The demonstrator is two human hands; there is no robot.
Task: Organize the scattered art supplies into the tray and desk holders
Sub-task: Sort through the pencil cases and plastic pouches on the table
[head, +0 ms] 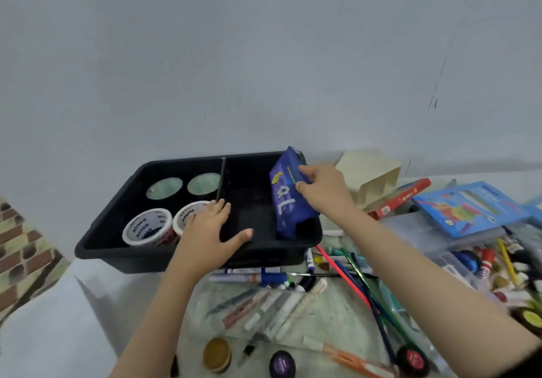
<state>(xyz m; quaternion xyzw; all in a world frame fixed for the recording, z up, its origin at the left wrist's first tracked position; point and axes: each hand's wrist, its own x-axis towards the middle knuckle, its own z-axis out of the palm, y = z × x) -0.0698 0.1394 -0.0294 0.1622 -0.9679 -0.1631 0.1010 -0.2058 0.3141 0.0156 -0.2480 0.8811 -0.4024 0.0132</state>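
Risk: the box (286, 199) leans tilted against the right wall of the tray (117, 256). If released early, it can tip over the rim onto the markers (264, 278) on the counter (88, 304).

The right hand (322, 190) grips the box's upper edge with curled fingers. The left hand (208, 231) lies flat over the tray's near rim, fingers straight and spread, touching a tub (146, 226). The tray stands at the counter's far edge.
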